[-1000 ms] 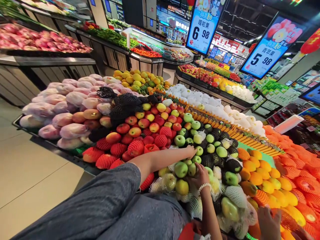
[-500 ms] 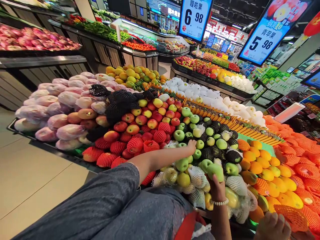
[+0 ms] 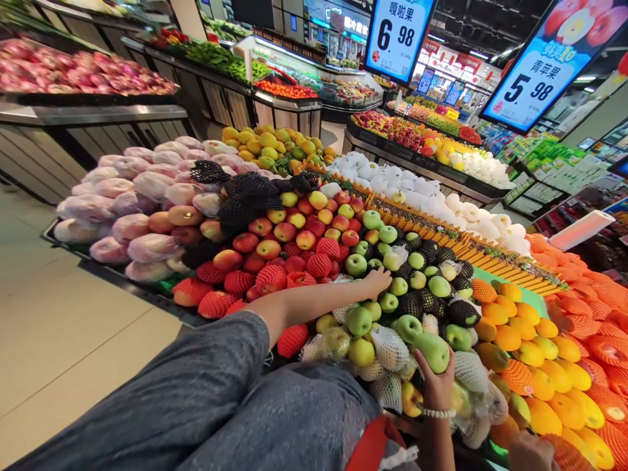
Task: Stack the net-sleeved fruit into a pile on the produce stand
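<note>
Among green apples, left hand is half-curled, its hold unclear; right hand cups green fruit, better without squeezing.

Produce display stand, dark-rimmed, heaped. Left: pink fruit in clear wrap. Rear: yellow fruit; white-wrapped fruit. Centre: black foam nets, bunched; red-and-yellow apples; apples in red foam nets; green apples, some black-netted; fruit in white foam nets. Right: loose orange fruit; fruit in orange foam nets. Behind the apples: orange slatted divider.
</note>
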Tool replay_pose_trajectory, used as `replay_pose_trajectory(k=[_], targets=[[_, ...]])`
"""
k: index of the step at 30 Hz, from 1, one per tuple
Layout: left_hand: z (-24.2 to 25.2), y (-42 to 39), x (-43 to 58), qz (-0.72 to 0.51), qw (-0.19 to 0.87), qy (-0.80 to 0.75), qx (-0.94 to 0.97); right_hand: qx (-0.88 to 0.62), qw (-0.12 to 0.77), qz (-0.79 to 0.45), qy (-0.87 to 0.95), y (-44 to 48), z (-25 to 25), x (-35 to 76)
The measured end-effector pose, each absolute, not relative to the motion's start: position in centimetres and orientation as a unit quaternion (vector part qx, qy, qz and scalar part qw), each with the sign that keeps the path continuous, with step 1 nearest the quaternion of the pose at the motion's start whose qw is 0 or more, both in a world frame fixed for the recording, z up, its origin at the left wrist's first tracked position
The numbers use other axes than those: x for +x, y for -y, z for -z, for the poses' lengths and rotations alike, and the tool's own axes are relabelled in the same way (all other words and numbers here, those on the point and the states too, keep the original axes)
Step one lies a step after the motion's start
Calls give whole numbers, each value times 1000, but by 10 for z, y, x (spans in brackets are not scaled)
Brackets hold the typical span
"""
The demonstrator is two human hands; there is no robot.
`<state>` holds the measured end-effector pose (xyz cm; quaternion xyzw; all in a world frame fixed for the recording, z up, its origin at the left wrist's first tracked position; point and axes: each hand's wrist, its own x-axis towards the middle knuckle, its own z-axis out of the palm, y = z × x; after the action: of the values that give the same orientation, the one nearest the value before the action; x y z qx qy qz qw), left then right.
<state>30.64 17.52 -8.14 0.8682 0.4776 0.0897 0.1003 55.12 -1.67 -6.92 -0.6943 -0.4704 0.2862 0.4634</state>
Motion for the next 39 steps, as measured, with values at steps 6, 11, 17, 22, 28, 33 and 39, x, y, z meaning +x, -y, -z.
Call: replay_pose_trajectory(k=[6, 11, 17, 22, 28, 33, 39], targets=[[67, -156, 256, -165, 67, -562, 808, -664, 454, -257, 535, -12, 71, 543], [71, -140, 213, -233, 60, -622, 746, -622, 409, -235, 625, -74, 65, 504], [77, -134, 196, -296, 55, -642, 705, -636, 128, -212, 731, -154, 63, 429], [71, -128, 195, -324, 48, -621, 712, -653, 53, -222, 722, -164, 78, 386], [55, -110, 197, -462, 57, -576, 672, -655, 107, -258, 702, -144, 73, 399], [40, -70, 229, -545, 221, -511, 627, -500, 406, -525, 556, -87, 61, 433], [44, -22, 279, -448, 280, -467, 709, -429, 491, -665, 364, -14, 60, 433]])
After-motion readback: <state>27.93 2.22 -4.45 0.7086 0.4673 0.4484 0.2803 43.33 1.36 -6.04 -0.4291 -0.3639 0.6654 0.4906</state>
